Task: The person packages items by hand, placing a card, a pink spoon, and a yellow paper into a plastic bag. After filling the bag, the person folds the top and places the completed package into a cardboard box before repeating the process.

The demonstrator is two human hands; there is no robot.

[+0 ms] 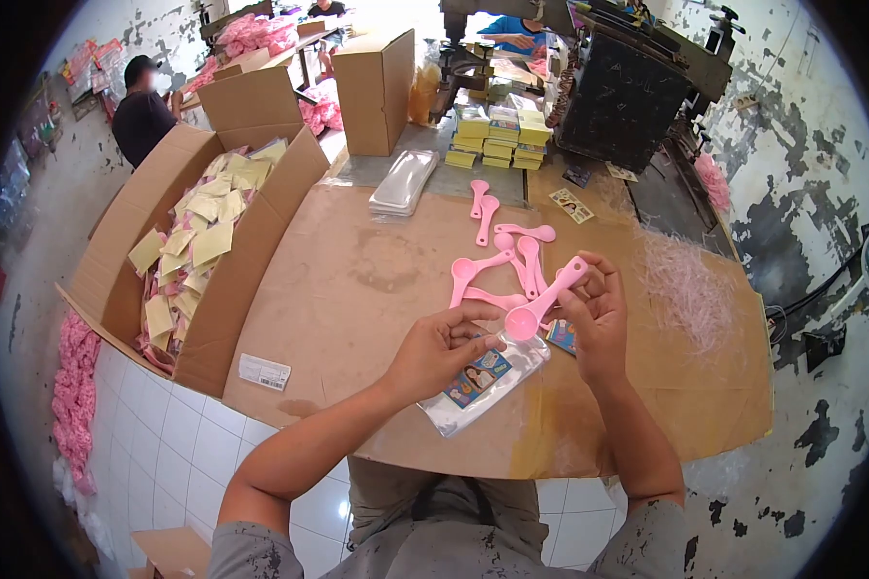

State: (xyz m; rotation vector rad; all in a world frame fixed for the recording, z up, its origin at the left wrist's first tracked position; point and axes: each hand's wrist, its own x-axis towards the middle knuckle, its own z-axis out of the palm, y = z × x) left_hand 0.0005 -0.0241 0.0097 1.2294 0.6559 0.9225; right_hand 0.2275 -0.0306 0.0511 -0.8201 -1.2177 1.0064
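A pink measuring spoon [547, 298] is held up in front of me, its bowl toward the left and its handle toward the upper right. My right hand [596, 314] is closed round the handle. My left hand [451, 349] has its fingers pinched at the opening of a clear plastic bag [492, 391], close to the spoon's bowl. A blue printed card [476, 378] shows in the bag. Behind my hands lie several loose pink spoons [528, 265] on the cardboard-covered table [357, 275]. Another blue card [562, 337] is partly hidden by my right hand.
An open carton [232, 309] filled with yellow-carded packets stands left. Clear bags [403, 183] and stacks of yellow cards [499, 135] lie at the back, beside a dark machine [618, 92]. Plastic shreds [690, 289] lie right. A person [143, 116] is at the back left.
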